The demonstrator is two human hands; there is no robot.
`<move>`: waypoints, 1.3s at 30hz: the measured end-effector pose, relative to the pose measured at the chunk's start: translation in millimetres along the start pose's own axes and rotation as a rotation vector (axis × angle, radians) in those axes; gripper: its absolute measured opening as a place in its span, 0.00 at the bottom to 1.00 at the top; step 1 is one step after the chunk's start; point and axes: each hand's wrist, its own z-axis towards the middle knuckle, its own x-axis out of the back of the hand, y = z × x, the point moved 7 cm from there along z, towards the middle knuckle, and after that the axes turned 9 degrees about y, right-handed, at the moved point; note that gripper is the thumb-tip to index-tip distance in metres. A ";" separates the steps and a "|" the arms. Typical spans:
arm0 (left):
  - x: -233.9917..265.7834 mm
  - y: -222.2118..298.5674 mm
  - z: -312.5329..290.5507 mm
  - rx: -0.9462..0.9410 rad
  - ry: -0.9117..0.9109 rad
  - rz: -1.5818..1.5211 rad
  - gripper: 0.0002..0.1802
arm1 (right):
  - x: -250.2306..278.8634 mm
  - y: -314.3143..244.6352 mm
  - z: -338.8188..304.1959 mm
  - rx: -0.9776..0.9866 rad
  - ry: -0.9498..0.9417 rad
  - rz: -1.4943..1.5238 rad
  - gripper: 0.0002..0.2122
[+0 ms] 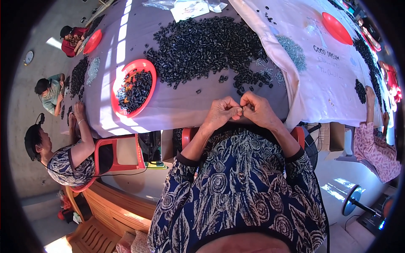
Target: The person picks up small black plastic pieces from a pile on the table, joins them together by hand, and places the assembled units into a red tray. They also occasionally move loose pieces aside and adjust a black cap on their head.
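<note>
At the near edge of the cloth-covered table, my left hand (221, 114) and my right hand (259, 111) meet, fingertips pinched together. Between them shows a bit of a small black piece (242, 108), mostly covered by the fingers. It looks like the loose black parts in the wide pile (198, 50) just beyond my hands. Which fingers bear it, and whether a second part is joined to it, I cannot make out. Thin pale pieces (279, 76) lie at the pile's right side. To the left, a red plate (153, 82) holds many black parts.
A ridge of bunched cloth (294, 90) runs right of my hands. Beyond it lie a pale heap (292, 52) and another red plate (336, 28). A co-worker (69, 156) sits at left on a red chair (138, 152); others work along both table sides. Plastic bags (190, 8) lie at the far end.
</note>
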 end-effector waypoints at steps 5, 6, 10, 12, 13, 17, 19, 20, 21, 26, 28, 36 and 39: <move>1.8 -5.4 0.8 0.060 0.061 0.004 0.03 | -0.3 -2.0 -1.0 0.046 0.015 -0.090 0.07; 1.2 -6.1 0.9 0.056 0.063 -0.021 0.03 | -1.8 -2.4 -0.8 0.071 0.024 -0.134 0.07; 1.6 -12.3 2.6 0.050 0.078 0.056 0.03 | -14.4 2.0 -5.8 0.125 -0.096 -0.316 0.09; 0.3 -16.4 1.9 0.065 0.076 0.117 0.03 | -18.7 7.7 -9.2 0.100 -0.178 -0.408 0.10; 0.2 -14.1 1.1 0.011 0.079 0.220 0.04 | -19.2 8.3 -9.1 0.104 -0.187 -0.430 0.11; -3.6 -7.4 -3.2 -0.085 0.030 0.503 0.12 | -14.8 3.5 -9.5 0.156 -0.157 -0.423 0.10; -7.9 -3.5 -5.7 -0.117 -0.001 0.551 0.16 | -14.5 1.8 -10.0 0.169 -0.137 -0.433 0.09; -11.0 -1.1 -7.2 -0.140 -0.006 0.553 0.18 | -14.9 0.7 -11.2 0.178 -0.125 -0.431 0.09; -12.5 -0.6 -9.4 -0.134 -0.013 0.568 0.21 | -14.9 1.4 -12.7 0.167 -0.121 -0.430 0.08; -17.0 -0.3 -12.4 -0.148 -0.086 0.665 0.15 | -12.9 4.0 -18.9 0.210 -0.079 -0.406 0.07; -19.3 -1.8 -13.3 -0.208 -0.100 0.661 0.14 | -15.0 8.6 -21.9 0.208 -0.095 -0.398 0.06; -13.5 -16.6 -13.5 -0.260 -0.122 0.577 0.12 | -21.1 23.6 -21.3 0.153 -0.097 -0.154 0.06; -13.7 -19.8 -12.7 -0.252 -0.093 0.587 0.12 | -20.1 24.6 -19.8 0.140 -0.089 -0.111 0.07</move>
